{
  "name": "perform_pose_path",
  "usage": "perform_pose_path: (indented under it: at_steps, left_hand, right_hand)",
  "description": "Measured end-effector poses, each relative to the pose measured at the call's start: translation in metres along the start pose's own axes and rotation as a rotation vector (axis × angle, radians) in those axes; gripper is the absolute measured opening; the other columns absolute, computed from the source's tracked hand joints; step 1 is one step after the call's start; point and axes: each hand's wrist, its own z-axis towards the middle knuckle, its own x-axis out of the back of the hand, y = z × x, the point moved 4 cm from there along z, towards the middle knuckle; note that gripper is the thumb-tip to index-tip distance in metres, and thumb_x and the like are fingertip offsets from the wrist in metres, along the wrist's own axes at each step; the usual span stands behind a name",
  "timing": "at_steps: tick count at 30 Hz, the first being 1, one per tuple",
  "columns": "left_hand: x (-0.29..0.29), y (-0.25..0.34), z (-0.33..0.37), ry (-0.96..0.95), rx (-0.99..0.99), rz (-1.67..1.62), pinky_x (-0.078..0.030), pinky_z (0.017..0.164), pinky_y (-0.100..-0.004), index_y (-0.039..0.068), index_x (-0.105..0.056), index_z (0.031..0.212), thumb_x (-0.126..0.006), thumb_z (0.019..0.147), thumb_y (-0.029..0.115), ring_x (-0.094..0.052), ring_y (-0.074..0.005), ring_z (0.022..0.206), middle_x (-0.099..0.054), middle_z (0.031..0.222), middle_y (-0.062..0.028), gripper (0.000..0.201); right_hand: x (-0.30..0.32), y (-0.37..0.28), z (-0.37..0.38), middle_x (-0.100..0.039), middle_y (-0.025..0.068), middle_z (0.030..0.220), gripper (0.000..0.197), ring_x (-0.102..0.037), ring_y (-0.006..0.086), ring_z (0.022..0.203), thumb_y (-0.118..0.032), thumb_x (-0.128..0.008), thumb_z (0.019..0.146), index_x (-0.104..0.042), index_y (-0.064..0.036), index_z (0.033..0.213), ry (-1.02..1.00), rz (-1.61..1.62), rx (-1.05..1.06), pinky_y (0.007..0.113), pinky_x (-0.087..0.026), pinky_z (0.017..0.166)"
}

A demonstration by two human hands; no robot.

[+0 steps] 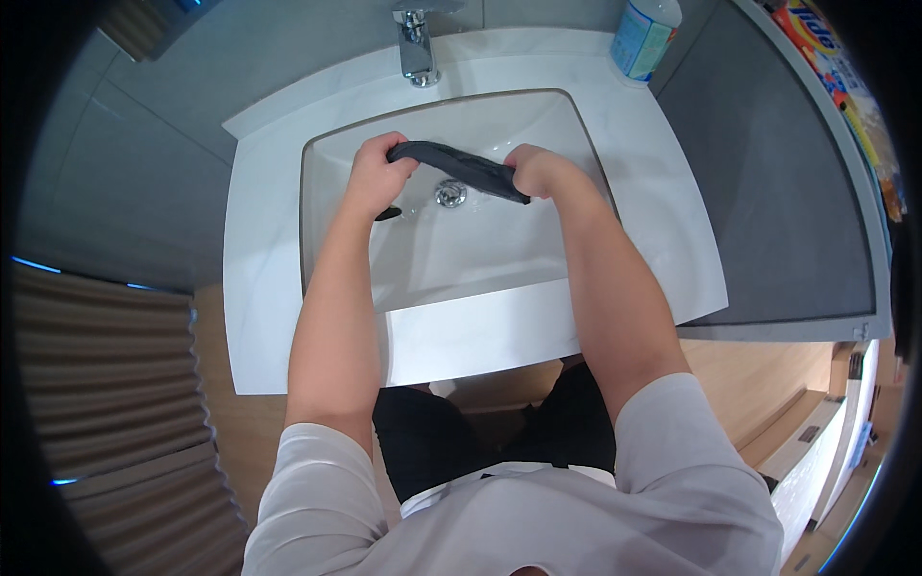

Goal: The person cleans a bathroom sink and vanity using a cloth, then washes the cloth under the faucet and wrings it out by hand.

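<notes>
A long, narrow dark grey cloth (459, 163) is stretched between my two hands over a white sink basin (471, 254). My left hand (376, 175) is closed round its left end, thumb on top. At the lower right end of the cloth, my right hand (544, 173) grips it with curled fingers. The cloth runs slanting above the metal drain (450, 194). Beside my left wrist a small black piece (388, 213) shows in the basin; whether it belongs to the cloth I cannot tell.
A chrome faucet (417, 53) stands behind the basin on the white countertop (663, 221). At the back right is a bottle (644, 43) with a blue-green label. A grey panel (768, 182) adjoins on the right, with colourful packages (845, 86) beyond. Pleated brown curtain (106, 374) hangs at left.
</notes>
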Motion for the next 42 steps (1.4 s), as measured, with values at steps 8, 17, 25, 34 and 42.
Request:
perform_pose_path:
  at_steps: [8,17,25,34,42]
  left_hand:
    - [-0.016,0.017,0.005,-0.087,-0.001,-0.558,-0.038,0.047,-0.0256,0.0,-0.065,0.09,-0.061,0.083,0.006,-0.051,-0.0086,0.052,-0.062,0.07,-0.0039,0.01]
    - [-0.006,0.018,0.002,-0.007,-0.024,-0.587,-0.041,0.051,-0.0266,0.0,-0.065,0.091,-0.066,0.083,0.004,-0.052,-0.0081,0.057,-0.058,0.069,-0.0009,0.009]
    - [-0.014,-0.003,0.008,-0.016,0.048,-0.176,-0.045,0.063,-0.0284,0.002,-0.066,0.099,-0.074,0.08,0.009,-0.057,-0.0105,0.071,-0.061,0.074,-0.0028,0.022]
    - [-0.027,-0.022,0.005,-0.392,0.213,0.318,-0.051,0.079,-0.0388,0.003,-0.07,0.101,-0.07,0.073,0.005,-0.066,-0.0297,0.085,-0.069,0.091,-0.0168,0.028]
    - [-0.034,0.034,-0.006,-0.242,-0.118,-0.418,-0.048,0.098,-0.0325,0.005,-0.06,0.129,-0.077,0.069,0.001,-0.063,-0.0215,0.109,-0.066,0.117,-0.0082,0.062]
  right_hand:
    - [-0.014,-0.01,0.008,-0.072,0.0154,0.11,0.04,-0.069,0.0323,0.102,-0.005,-0.06,0.083,-0.067,-0.0058,0.122,0.196,0.001,0.344,0.044,-0.053,0.086]
    - [-0.004,-0.068,-0.033,-0.072,0.0141,0.1,0.046,-0.068,0.023,0.09,-0.026,-0.082,0.076,-0.068,-0.0009,0.112,0.032,0.564,0.553,0.036,-0.053,0.082]
    - [0.019,-0.043,-0.026,-0.058,0.0051,0.067,0.012,-0.055,0.014,0.054,-0.004,-0.064,0.08,-0.063,-0.0008,0.092,0.029,1.092,0.542,0.03,-0.046,0.054]
    - [0.027,-0.042,-0.032,-0.059,0.0034,0.072,0.019,-0.053,0.0122,0.055,-0.001,-0.062,0.08,-0.066,0.0007,0.098,0.132,1.149,0.703,0.028,-0.045,0.055]
    - [0.009,-0.062,-0.037,-0.064,0.0042,0.078,0.027,-0.057,0.0109,0.062,-0.004,-0.062,0.079,-0.068,0.0011,0.105,0.108,0.754,0.596,0.027,-0.048,0.058]
